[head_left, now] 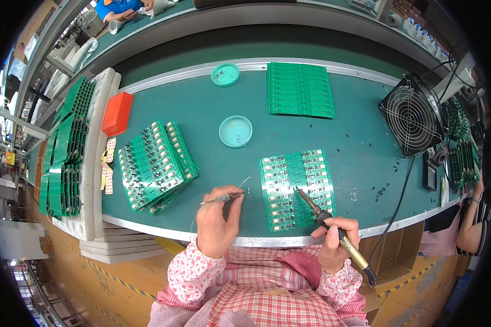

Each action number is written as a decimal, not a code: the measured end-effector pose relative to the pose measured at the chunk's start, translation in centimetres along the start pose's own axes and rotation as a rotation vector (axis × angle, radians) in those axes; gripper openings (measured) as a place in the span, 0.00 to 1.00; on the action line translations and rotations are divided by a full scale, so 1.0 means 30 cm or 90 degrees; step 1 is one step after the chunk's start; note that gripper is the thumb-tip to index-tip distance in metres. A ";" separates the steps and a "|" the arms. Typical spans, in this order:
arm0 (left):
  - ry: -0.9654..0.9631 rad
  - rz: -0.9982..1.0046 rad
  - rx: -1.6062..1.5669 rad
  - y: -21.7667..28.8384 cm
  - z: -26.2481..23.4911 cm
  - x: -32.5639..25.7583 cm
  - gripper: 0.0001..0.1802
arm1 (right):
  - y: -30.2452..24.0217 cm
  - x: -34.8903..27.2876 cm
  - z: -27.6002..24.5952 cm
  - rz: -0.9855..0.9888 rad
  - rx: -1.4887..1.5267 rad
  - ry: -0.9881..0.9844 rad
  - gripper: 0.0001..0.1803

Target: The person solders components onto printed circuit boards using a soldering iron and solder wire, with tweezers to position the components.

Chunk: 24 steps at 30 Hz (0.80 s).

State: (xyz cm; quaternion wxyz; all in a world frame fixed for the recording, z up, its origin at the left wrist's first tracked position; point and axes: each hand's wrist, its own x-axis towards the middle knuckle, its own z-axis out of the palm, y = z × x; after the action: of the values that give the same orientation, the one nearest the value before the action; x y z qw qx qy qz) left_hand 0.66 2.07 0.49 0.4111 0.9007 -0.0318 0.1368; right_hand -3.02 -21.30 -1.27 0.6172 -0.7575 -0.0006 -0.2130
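At the near edge of the green work mat point(213, 109), just in front of the populated circuit panel point(297, 188), both hands are at work. The right hand point(337, 240) is closed in a fist-like grip around the handle of a soldering iron point(333, 229); the shaft runs up and to the left, and the tip lies on the panel's lower middle area. The iron's dark cord end projects behind the hand, past the mat edge. The left hand point(217, 215) sits to the left of the panel, fingers pressed together, pinching a pair of tweezers point(223, 198) whose tips point toward the panel's left edge. A thin strand of solder wire point(242, 183) curves up near the tweezer tips; whether the hand also holds it cannot be told.

Further left of the panel lies a fanned stack of circuit boards point(155, 166), tilted. Beyond the panel, a round teal lid point(235, 131) rests flat on the mat. To the right of the panel stands a black wire-guard fan point(412, 114), its cable trailing down over the mat edge. Behind the panel, a bare green board sheet point(300, 90) lies flat, with a second teal lid point(225, 74) to its left. An orange box point(117, 113) sits far left of the panel, beside upright boards racked in white foam trays point(65, 147).
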 end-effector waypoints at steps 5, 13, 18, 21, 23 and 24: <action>0.001 0.008 0.015 0.004 0.001 0.001 0.06 | 0.004 0.004 -0.007 -0.030 -0.027 -0.024 0.10; 0.006 0.042 0.034 0.006 0.007 -0.001 0.07 | 0.001 0.002 -0.008 -0.025 -0.026 -0.026 0.09; 0.014 0.069 0.048 0.007 0.009 0.000 0.07 | -0.005 0.008 -0.010 -0.026 -0.036 -0.026 0.08; 0.007 0.075 0.030 0.014 0.011 -0.001 0.08 | -0.008 0.009 -0.012 -0.017 -0.030 -0.027 0.08; -0.007 0.072 -0.007 0.026 0.021 -0.006 0.08 | -0.007 0.012 -0.014 -0.035 -0.031 -0.035 0.08; -0.022 0.061 -0.040 0.033 0.027 -0.008 0.09 | -0.007 0.013 -0.013 -0.039 -0.044 -0.034 0.07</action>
State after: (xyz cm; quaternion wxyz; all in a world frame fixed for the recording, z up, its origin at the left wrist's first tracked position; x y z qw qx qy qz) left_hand 0.43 0.81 0.64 0.4312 0.8871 -0.0863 0.1400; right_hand -2.86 -21.72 -0.90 0.5836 -0.7833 -0.0328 -0.2115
